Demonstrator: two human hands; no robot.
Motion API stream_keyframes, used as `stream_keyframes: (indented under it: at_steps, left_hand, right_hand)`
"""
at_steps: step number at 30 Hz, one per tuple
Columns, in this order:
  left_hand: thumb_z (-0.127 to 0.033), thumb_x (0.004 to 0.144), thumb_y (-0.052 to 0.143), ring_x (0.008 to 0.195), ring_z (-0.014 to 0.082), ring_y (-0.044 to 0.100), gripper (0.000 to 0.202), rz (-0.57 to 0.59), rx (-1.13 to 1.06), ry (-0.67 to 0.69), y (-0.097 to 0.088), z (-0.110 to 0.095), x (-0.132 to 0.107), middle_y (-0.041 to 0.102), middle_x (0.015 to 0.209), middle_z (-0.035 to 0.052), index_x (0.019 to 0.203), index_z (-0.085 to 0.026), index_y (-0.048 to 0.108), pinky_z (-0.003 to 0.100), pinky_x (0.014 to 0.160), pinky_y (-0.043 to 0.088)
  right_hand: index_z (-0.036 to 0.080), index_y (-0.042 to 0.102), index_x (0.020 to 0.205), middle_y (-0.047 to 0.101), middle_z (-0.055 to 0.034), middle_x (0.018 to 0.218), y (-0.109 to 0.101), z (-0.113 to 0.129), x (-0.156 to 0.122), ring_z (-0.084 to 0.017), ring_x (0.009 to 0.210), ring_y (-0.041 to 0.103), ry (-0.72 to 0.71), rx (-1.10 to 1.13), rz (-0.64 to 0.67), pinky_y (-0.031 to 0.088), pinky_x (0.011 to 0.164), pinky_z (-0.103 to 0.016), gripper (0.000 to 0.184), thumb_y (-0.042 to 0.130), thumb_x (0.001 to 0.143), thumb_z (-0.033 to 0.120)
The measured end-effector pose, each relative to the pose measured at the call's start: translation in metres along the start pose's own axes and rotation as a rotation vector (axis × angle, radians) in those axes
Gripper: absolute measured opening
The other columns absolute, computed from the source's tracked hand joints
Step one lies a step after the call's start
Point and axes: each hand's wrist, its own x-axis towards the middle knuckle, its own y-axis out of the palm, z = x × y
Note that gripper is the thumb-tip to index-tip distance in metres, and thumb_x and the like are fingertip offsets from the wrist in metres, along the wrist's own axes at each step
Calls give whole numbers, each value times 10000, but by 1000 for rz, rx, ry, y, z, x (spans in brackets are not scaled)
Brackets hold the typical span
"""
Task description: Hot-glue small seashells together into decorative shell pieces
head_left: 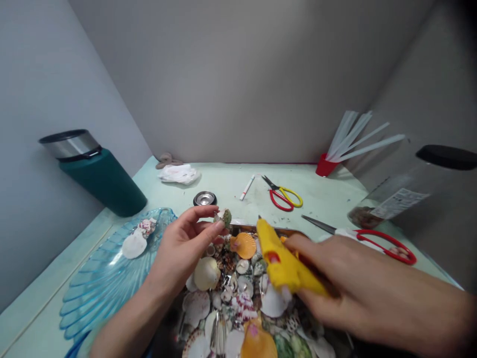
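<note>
My left hand (pixel 196 231) pinches a small greenish-white seashell (pixel 224 217) between thumb and fingers, above the far edge of a metal tray. In my right hand (pixel 335 278) is a yellow hot glue gun (pixel 281 258), its dark nozzle tip aimed up and away, apart from the shell. Below both hands the tray is crowded with many seashells, among them an orange scallop shell (pixel 244 245), a pale yellow shell (pixel 207 273) and a larger orange shell (pixel 258 340) in front. My right hand and the glue gun hide part of the tray's right side.
At left, a blue shell-shaped plate (pixel 97 278) holds white shells (pixel 134 243); behind it stands a teal bottle (pixel 100 174). Farther back are scissors (pixel 282 194), a marker (pixel 247 188) and a red cup (pixel 326 165) of glue sticks. Red-handled scissors (pixel 372 238) and a clear jar (pixel 402 199) are right.
</note>
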Motion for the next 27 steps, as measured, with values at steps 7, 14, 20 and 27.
stream_keyframes:
  at_steps: [7,14,20,27]
  left_hand:
    - [-351,701,730,708,150,667,467,9,-37,-2,-2,5,2,696,838,63,1092,-145,578,263,678,554]
    - [-309,671,753,662,122,646,465,70,-37,-70,-2,4,2,688,746,27,1069,-149,576,240,673,529]
    - [-293,698,723,680,136,640,451,70,29,-5,0,7,2,670,734,28,1092,-146,560,262,671,525]
    - [-255,741,675,791,142,637,374,44,210,226,-1,17,3,629,1083,75,1087,-194,546,305,733,542]
  right_hand:
    - [170,570,1033,611,-36,828,3,-17,31,-167,745,597,-50,887,36,468,623,-262,257,570,803,286]
    - [166,570,1060,504,34,620,15,-10,32,-89,513,524,32,1097,118,432,480,-207,300,604,816,338]
    - [176,609,983,495,41,659,13,-6,31,-49,474,473,8,1023,185,407,437,-166,230,633,768,255]
    - [179,611,968,510,42,645,17,-4,32,-42,449,461,29,975,220,372,403,-145,201,592,769,188]
